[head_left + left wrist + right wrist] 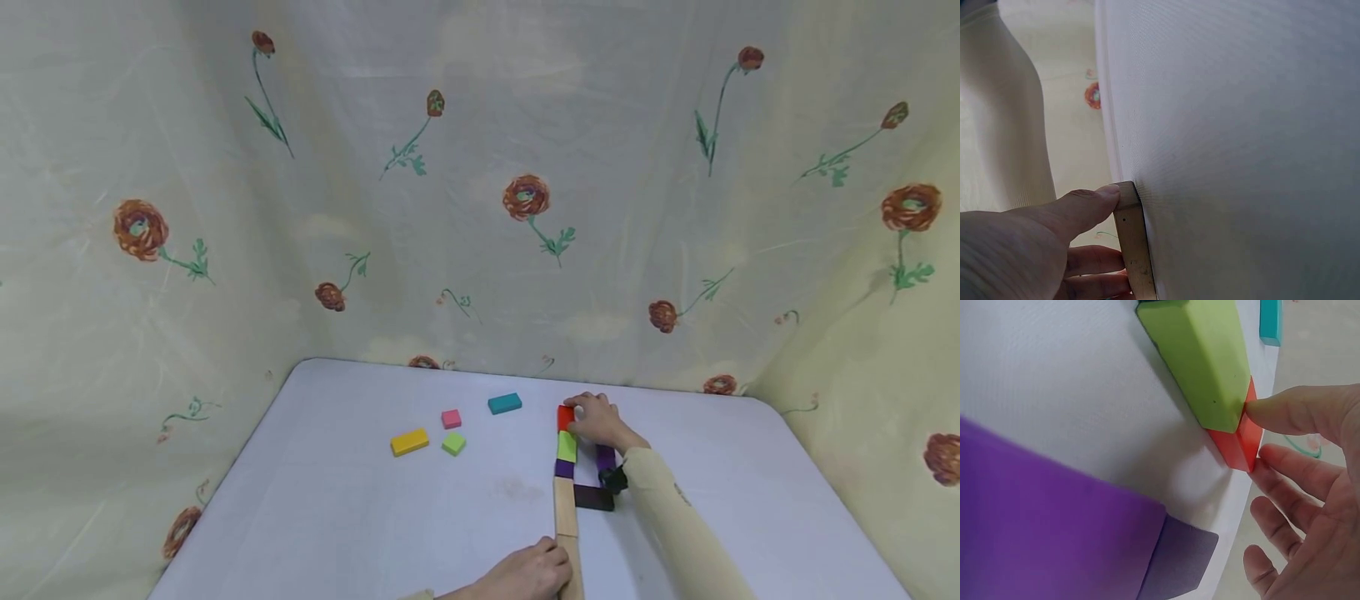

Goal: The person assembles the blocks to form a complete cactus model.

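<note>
A line of blocks runs away from the near table edge: two plain wooden blocks, a dark purple block (565, 469), a lime green block (567, 447) and a red block (565, 417). My right hand (600, 419) pinches the red block at the far end, its thumb (1282, 411) on one side and fingertips at the other. At the near end, my left hand (528, 572) holds the nearer wooden block (1133, 244) between thumb and fingers. The farther wooden block (566, 506) touches it end to end.
Right of the line lie a black block (594, 498) and a purple block (605, 457), partly covered by the right wrist. Loose on the left are teal (505, 404), pink (451, 419), yellow (409, 442) and small green (453, 443) blocks. Flowered cloth (480, 208) surrounds the white table.
</note>
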Available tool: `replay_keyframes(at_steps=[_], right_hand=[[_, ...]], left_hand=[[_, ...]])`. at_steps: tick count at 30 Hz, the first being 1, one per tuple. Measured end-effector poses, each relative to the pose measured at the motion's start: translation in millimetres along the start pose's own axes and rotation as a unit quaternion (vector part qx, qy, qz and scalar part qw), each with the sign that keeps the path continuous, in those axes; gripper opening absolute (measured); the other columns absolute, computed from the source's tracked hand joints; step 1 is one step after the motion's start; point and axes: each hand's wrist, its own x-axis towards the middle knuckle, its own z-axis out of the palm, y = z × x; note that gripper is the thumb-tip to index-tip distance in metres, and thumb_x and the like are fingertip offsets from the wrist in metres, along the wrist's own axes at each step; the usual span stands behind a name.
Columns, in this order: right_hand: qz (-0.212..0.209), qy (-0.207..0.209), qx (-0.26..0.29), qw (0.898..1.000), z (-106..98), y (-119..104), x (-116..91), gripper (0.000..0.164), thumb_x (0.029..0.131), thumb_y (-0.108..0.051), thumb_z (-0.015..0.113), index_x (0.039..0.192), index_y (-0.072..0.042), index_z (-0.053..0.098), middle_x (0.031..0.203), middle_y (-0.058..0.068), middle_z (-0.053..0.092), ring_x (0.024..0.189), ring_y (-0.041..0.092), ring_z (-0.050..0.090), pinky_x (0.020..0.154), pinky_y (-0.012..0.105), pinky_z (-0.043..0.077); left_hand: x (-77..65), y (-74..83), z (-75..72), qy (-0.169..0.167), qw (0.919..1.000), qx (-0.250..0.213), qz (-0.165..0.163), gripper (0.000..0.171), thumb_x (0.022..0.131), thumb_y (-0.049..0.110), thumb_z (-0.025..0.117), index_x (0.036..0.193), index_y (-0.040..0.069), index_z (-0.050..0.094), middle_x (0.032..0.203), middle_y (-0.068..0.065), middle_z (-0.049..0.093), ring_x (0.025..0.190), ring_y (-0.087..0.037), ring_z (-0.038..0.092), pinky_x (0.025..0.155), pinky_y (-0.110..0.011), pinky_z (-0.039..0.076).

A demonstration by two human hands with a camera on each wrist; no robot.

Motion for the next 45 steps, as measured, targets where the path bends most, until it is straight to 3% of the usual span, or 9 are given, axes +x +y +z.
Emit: replay_keyframes(at_steps=[15, 24, 31, 35, 39, 45], right_hand=[[0.006, 0.005, 0.005, 1.0, 1.2, 4.6, -3.6, 0.049, 0.084, -0.019, 0.066, 0.13, -0.005, 0.058, 0.133, 0.019, 0.054, 0.12, 0.039, 0.041, 0.101, 0.059, 0.032], [0.007, 0.055, 0.03, 0.998, -5.4, 4.9, -15.6, 0.047, 0.084, -0.015, 0.059, 0.127, 0.002, 0.056, 0.12, 0.021, 0.059, 0.111, 0.037, 0.048, 0.095, 0.055, 0.041], [-0.033, 0.09, 0.075, 0.993, -13.1, -1.2, -37.7, 0.035, 0.086, -0.011, 0.062, 0.119, 0.003, 0.061, 0.113, 0.019, 0.063, 0.104, 0.035, 0.055, 0.091, 0.052, 0.047], [-0.012, 0.118, 0.118, 0.986, -12.7, 2.5, -54.9, 0.034, 0.088, -0.009, 0.063, 0.12, 0.001, 0.06, 0.116, 0.018, 0.063, 0.107, 0.034, 0.054, 0.091, 0.05, 0.046], [0.039, 0.13, 0.167, 0.977, -8.3, 8.9, -69.8, 0.036, 0.089, -0.008, 0.06, 0.124, 0.0, 0.058, 0.122, 0.02, 0.061, 0.111, 0.034, 0.052, 0.091, 0.048, 0.045], [0.104, 0.112, 0.251, 0.956, -0.6, 17.2, -85.9, 0.042, 0.09, -0.006, 0.059, 0.131, -0.001, 0.052, 0.133, 0.021, 0.054, 0.122, 0.036, 0.045, 0.102, 0.054, 0.037]], left_hand=[[0.8, 2.3, 1.0, -0.013, 0.9999, -0.007, -0.005, 0.031, 0.093, 0.042, 0.06, 0.106, 0.016, 0.069, 0.104, 0.008, 0.064, 0.095, 0.0, 0.052, 0.078, -0.008, 0.043], [1.5, 1.7, 0.0, -0.018, 0.9997, -0.017, -0.007, 0.031, 0.093, 0.041, 0.061, 0.11, 0.016, 0.068, 0.106, 0.008, 0.064, 0.096, 0.001, 0.052, 0.079, -0.008, 0.043], [2.3, 2.1, 1.3, -0.008, 0.9999, -0.01, -0.004, 0.028, 0.092, 0.039, 0.063, 0.107, 0.016, 0.069, 0.105, 0.008, 0.064, 0.094, 0.001, 0.052, 0.077, -0.007, 0.042], [2.3, 2.8, 2.0, 0.004, 1.0, -0.001, 0.002, 0.025, 0.092, 0.036, 0.064, 0.105, 0.015, 0.07, 0.103, 0.008, 0.064, 0.093, 0.001, 0.052, 0.077, -0.007, 0.042], [0.8, 2.8, 3.1, 0.027, 0.9995, 0.013, 0.013, 0.02, 0.09, 0.03, 0.067, 0.101, 0.014, 0.071, 0.102, 0.006, 0.065, 0.093, 0.0, 0.053, 0.076, -0.007, 0.042], [0.3, 1.6, 0.9, 0.024, 0.9997, -0.005, 0.01, 0.022, 0.089, 0.032, 0.068, 0.102, 0.014, 0.071, 0.101, 0.007, 0.065, 0.092, 0.0, 0.053, 0.076, -0.007, 0.042]])
